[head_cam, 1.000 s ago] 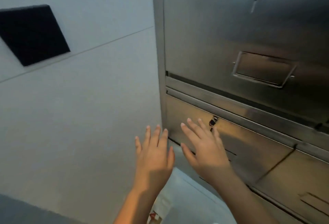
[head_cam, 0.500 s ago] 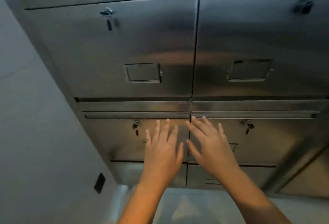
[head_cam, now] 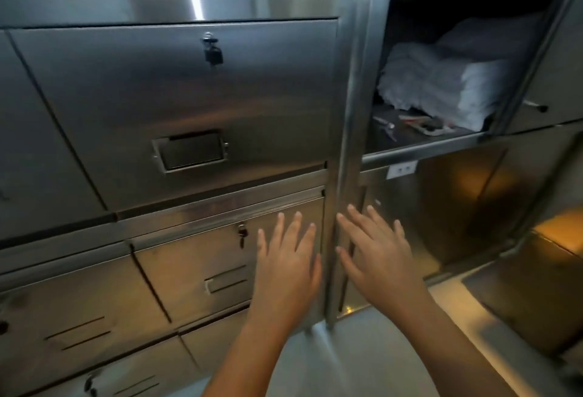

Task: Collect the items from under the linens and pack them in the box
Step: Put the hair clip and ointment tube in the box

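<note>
Left hand and right hand empty, fingers spread flat before steel cabinet; folded white linens on open shelf, small items just beside.

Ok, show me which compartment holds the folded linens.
The open upper-right compartment: white linens sit inside beside small items; those on the left have shut steel doors.

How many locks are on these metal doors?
2 clearly: upper lock on the large door, lower lock on the door beneath, beside the left hand. Blurred lower doors may hide more.
</note>
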`<state>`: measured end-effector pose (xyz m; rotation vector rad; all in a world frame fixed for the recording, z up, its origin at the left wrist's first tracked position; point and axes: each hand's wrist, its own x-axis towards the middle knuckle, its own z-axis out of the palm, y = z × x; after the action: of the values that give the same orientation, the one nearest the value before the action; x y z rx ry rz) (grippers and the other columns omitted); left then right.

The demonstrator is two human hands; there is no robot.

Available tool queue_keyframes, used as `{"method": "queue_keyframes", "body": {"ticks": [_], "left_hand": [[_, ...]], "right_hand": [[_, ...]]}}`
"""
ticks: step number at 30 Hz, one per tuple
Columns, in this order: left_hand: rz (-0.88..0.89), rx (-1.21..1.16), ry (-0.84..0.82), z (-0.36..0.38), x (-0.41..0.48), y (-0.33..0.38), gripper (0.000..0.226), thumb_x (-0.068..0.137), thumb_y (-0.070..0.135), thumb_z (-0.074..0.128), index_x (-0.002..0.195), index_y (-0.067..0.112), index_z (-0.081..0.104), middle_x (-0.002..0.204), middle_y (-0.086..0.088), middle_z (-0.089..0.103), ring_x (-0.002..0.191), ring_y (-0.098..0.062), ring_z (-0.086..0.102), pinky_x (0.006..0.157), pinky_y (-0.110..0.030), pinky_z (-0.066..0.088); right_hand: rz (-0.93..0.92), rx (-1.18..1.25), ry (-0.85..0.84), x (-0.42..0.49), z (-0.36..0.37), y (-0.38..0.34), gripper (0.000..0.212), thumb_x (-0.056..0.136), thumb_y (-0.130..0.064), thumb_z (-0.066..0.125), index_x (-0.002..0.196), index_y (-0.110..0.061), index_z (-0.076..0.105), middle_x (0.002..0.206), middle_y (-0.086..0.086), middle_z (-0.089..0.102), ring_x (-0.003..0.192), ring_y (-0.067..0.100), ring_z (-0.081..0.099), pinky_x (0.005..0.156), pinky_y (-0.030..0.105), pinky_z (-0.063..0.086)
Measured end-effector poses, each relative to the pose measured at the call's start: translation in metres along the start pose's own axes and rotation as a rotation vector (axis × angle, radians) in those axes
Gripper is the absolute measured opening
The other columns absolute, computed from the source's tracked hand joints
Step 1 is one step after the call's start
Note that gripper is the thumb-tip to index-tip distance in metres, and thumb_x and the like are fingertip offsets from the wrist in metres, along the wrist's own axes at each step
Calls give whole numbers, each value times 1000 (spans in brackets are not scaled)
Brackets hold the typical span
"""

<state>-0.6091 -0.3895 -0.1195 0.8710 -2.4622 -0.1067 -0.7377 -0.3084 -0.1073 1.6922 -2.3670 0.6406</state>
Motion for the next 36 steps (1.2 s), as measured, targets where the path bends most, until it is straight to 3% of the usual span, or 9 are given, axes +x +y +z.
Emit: {"method": "queue_keyframes", "body": {"ticks": [4, 13, 19, 23, 28, 36], "left_hand": [[73, -81, -39, 44, 34, 64, 52, 97, 37, 33, 146, 30, 17, 157, 4, 5, 134, -7, -19, 105, -37, -17], [204, -162, -70, 96, 94, 151, 51, 96, 30, 40, 145, 23, 26, 155, 1, 16, 144, -17, -1, 107, -37, -12], [251, -187, -107, 142, 147, 166, 50, 96, 31, 42, 144, 22, 30, 154, -2, 21, 144, -20, 5, 108, -40, -8], [285, -121, -140, 175, 203, 163, 52, 97, 36, 31, 147, 26, 19, 157, 2, 8, 143, -16, -7, 105, -38, -15], [269, -129, -87, 201, 285, 153, 50, 97, 35, 33, 145, 24, 25, 155, 2, 16, 143, -17, -1, 106, -37, -12], [258, -103, -167, 254, 372, 141, 50, 97, 32, 34, 145, 25, 24, 156, 2, 13, 143, -17, -2, 107, -38, -11]], "right_hand": [[107, -64, 16, -14, -28, 76, 52, 94, -40, 43, 143, -32, 28, 153, -8, 23, 143, 15, 11, 114, 44, 6], [284, -139, 24, -15, -51, 182, 53, 95, -44, 38, 145, -32, 25, 154, -9, 21, 143, 15, 10, 114, 43, 5], [362, -117, 21, 15, -43, 229, 52, 96, -43, 37, 145, -33, 23, 154, -10, 19, 143, 13, 7, 114, 41, 2], [383, -133, 13, 58, -37, 261, 52, 96, -43, 35, 146, -34, 20, 155, -11, 17, 143, 13, 5, 114, 40, 1], [353, -126, 43, 138, -33, 295, 52, 96, -40, 39, 145, -31, 24, 154, -8, 21, 143, 15, 8, 114, 43, 3], [384, -93, 4, 206, -1, 347, 52, 97, -40, 35, 146, -33, 18, 155, -10, 16, 144, 14, 4, 114, 41, -1]]}}
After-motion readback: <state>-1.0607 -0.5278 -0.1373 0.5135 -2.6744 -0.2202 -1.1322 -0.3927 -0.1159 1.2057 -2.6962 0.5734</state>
